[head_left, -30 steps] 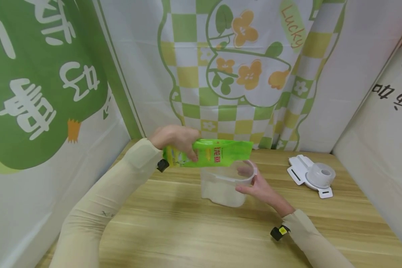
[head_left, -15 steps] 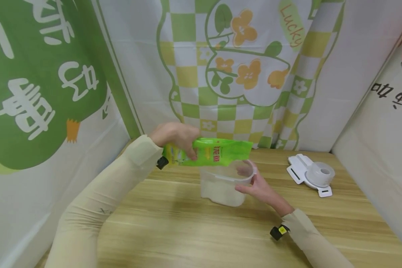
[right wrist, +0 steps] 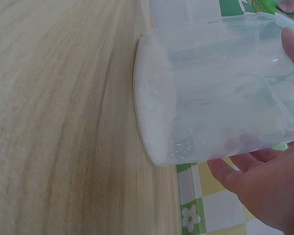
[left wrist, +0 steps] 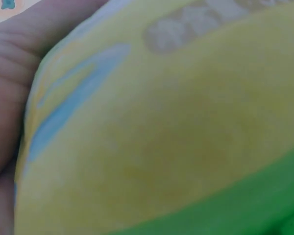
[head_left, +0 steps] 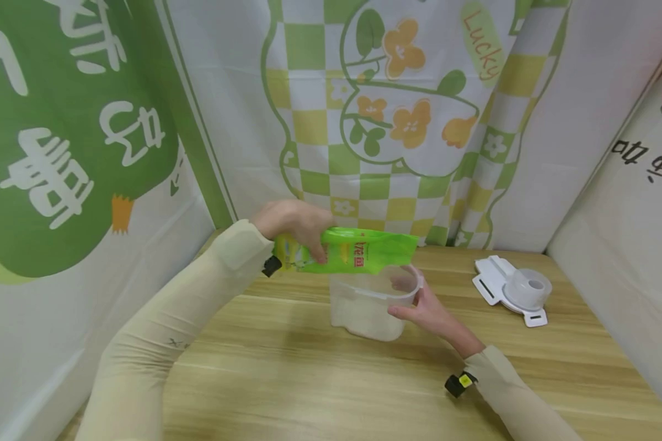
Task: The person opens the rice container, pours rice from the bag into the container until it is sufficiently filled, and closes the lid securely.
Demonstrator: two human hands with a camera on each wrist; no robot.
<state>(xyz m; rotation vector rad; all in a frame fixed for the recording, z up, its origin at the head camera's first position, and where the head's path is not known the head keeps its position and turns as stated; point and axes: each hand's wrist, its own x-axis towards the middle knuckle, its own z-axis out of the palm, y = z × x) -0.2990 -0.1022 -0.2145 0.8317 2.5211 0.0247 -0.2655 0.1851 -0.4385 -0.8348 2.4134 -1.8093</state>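
Note:
In the head view my left hand point(head_left: 303, 226) grips a green and yellow printed plastic bag point(head_left: 372, 251) from above. The bag lies nearly level, its right end over the mouth of a clear plastic storage container point(head_left: 364, 318). Bag print fills most of the left wrist view, with part of the hand along the left edge. My right hand point(head_left: 427, 312) holds the container by its right side, thumb in front and fingers behind. White, rice-like grains point(right wrist: 154, 98) form a low layer at the container's bottom, which rests on the table. The bag's opening is hidden from the head view.
To the right on the wooden table point(head_left: 287, 386) lies a white plastic lid point(head_left: 493, 278) with side clips and a round clear cup point(head_left: 528, 288) on it. A patterned cloth point(head_left: 375, 184) hangs behind, and printed cloth walls stand at both sides.
Both hands, the bag and the container stay almost in place. The left wrist has shifted very slightly to the right.

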